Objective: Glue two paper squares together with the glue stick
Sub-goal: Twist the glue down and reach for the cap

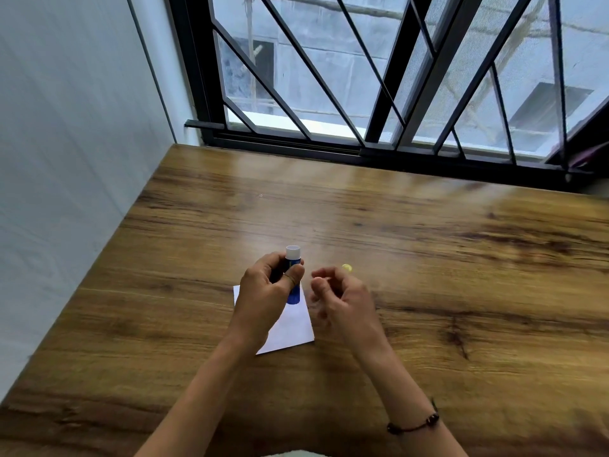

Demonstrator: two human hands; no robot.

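Left hand (263, 291): fingers wrapped round the blue glue stick (293, 275), held above the white paper (290, 328).
Right hand (342, 301): blurred, fingers loosely curled, seemingly holding nothing.
Paper: flat on wooden table (428, 258).

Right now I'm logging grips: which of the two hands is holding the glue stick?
The left hand holds the blue glue stick upright over the white paper. The right hand, blurred, hovers beside it without touching it.
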